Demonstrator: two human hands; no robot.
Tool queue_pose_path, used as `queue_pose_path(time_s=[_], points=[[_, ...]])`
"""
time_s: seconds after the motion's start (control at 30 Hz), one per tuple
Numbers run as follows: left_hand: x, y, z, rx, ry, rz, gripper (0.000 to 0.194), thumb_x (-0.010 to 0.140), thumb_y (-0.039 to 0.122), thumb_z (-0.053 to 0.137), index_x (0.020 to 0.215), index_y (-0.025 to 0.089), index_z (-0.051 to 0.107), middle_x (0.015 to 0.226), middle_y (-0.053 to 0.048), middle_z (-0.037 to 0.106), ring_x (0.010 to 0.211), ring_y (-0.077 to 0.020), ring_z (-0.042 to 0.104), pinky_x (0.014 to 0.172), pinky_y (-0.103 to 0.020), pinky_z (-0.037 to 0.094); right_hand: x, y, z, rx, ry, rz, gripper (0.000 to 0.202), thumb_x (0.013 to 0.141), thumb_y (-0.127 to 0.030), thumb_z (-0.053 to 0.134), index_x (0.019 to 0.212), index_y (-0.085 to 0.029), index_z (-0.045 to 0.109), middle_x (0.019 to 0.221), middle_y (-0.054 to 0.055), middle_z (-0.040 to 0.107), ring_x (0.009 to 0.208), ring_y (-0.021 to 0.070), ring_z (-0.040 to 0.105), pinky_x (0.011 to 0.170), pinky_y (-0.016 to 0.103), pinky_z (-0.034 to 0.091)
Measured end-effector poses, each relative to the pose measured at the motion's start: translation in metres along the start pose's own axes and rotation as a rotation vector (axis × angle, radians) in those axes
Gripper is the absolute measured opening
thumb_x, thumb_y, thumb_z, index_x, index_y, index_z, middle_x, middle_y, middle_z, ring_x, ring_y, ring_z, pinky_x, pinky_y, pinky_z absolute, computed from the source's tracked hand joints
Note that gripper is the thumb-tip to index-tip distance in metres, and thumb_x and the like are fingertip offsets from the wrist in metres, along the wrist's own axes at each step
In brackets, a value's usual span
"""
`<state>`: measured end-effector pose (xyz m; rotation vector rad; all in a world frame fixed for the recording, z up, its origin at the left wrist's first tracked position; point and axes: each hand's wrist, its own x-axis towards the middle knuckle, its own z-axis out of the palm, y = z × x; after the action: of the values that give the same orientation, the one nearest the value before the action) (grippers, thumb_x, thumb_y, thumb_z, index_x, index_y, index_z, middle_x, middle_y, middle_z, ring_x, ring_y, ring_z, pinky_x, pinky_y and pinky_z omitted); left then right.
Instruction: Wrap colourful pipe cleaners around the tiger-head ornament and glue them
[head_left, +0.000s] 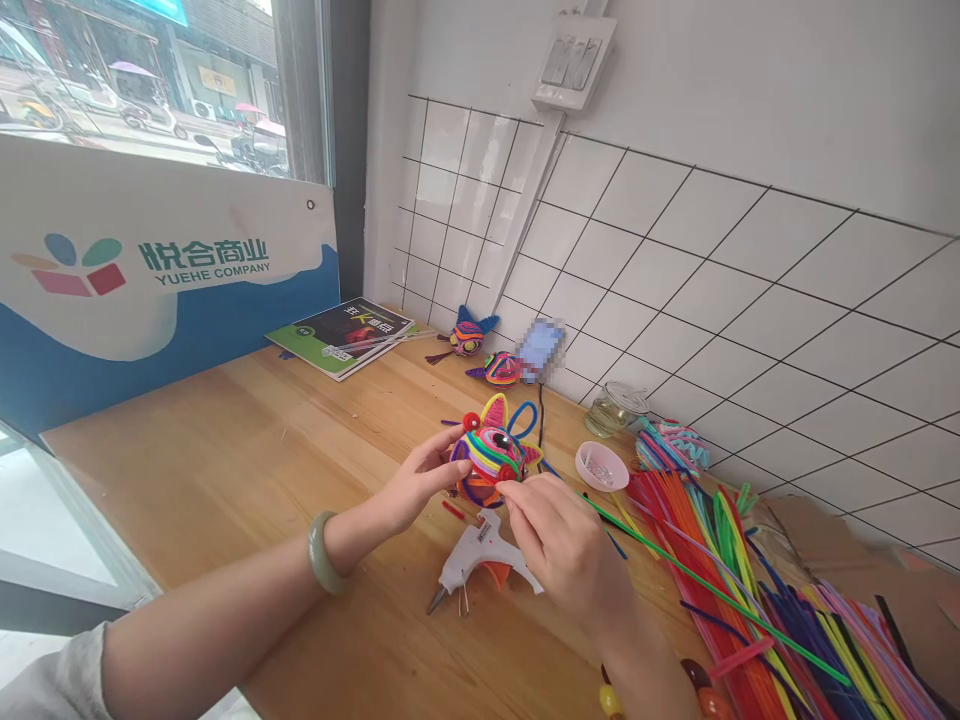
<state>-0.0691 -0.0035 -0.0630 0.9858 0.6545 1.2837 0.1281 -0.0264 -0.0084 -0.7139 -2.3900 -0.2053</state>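
A round ornament (491, 450) of coiled, many-coloured pipe cleaners, with pointed pink and yellow ears, a blue loop and red round pieces, is held up above the wooden table. My left hand (420, 480) grips its left side, thumb on the front. At its lower right, my right hand (559, 530) pinches near a red round piece with thumb and forefinger; whatever lies between those fingertips is too small to tell. Below the ornament, a white glue gun (484, 550) with an orange trigger lies on the table, its nozzle pointing lower left.
Pipe cleaners (712, 580) spread across the right side of the wooden table (337, 640). Behind are a pink bowl (602, 467), a glass jar (611, 410), a phone (540, 350) and two finished-looking ornaments (466, 335). A booklet (341, 335) lies at the back left, before the tiled wall.
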Motion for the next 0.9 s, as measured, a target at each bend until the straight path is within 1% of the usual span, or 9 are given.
queue_pose_path(time_s=[0.1, 0.2, 0.33, 0.53, 0.67, 0.9], points=[[-0.0004, 0.0024, 0.0014, 0.006, -0.014, 0.012, 0.056, 0.077, 0.034, 0.076, 0.129, 0.019, 0.062, 0.122, -0.011, 0.070, 0.109, -0.0278, 0.064, 0.085, -0.034, 0.052, -0.0016, 0.0016, -0.0001, -0.017, -0.010, -0.017, 0.024, 0.097, -0.006, 0.044, 0.112, -0.011, 0.061, 0.083, 0.008, 0.064, 0.080, 0.0196, 0.062, 0.071, 0.034, 0.054], [-0.0001, 0.0026, 0.0017, -0.001, -0.031, 0.014, 0.055, 0.076, 0.033, 0.076, 0.127, 0.019, 0.062, 0.121, -0.010, 0.070, 0.108, -0.0271, 0.064, 0.087, -0.035, 0.052, -0.0025, 0.0023, -0.0003, -0.043, -0.021, -0.025, 0.024, 0.096, -0.005, 0.045, 0.112, -0.010, 0.063, 0.082, 0.008, 0.063, 0.078, 0.0194, 0.060, 0.069, 0.033, 0.053], [0.0004, 0.0008, 0.0000, 0.012, -0.031, -0.002, 0.056, 0.077, 0.034, 0.076, 0.129, 0.020, 0.061, 0.122, -0.009, 0.070, 0.110, -0.0267, 0.063, 0.089, -0.036, 0.052, -0.0015, 0.0017, -0.0010, -0.086, 0.001, -0.052, 0.023, 0.096, -0.005, 0.047, 0.109, -0.009, 0.065, 0.080, 0.008, 0.063, 0.080, 0.0201, 0.059, 0.070, 0.034, 0.053], [0.0009, -0.0014, -0.0029, 0.021, -0.066, -0.002, 0.056, 0.078, 0.035, 0.075, 0.131, 0.021, 0.060, 0.123, -0.009, 0.069, 0.111, -0.0280, 0.063, 0.089, -0.037, 0.051, 0.0005, 0.0011, -0.0022, -0.071, -0.005, -0.070, 0.022, 0.093, -0.002, 0.049, 0.107, -0.005, 0.066, 0.075, 0.008, 0.061, 0.073, 0.0200, 0.056, 0.063, 0.033, 0.050], [0.0014, -0.0019, -0.0035, 0.033, -0.065, -0.003, 0.054, 0.079, 0.035, 0.074, 0.130, 0.022, 0.061, 0.123, -0.008, 0.069, 0.108, -0.0274, 0.064, 0.089, -0.037, 0.051, 0.0007, 0.0006, -0.0030, -0.076, -0.007, -0.068, 0.022, 0.093, -0.002, 0.050, 0.106, -0.005, 0.067, 0.074, 0.009, 0.060, 0.073, 0.0204, 0.055, 0.063, 0.034, 0.050], [0.0011, -0.0014, -0.0023, -0.009, -0.083, 0.010, 0.051, 0.079, 0.034, 0.075, 0.128, 0.024, 0.063, 0.120, -0.007, 0.071, 0.110, -0.0271, 0.063, 0.090, -0.037, 0.051, 0.0006, 0.0012, -0.0036, -0.086, -0.006, -0.076, 0.022, 0.093, -0.003, 0.050, 0.105, -0.006, 0.068, 0.074, 0.008, 0.060, 0.072, 0.0197, 0.055, 0.065, 0.034, 0.050]])
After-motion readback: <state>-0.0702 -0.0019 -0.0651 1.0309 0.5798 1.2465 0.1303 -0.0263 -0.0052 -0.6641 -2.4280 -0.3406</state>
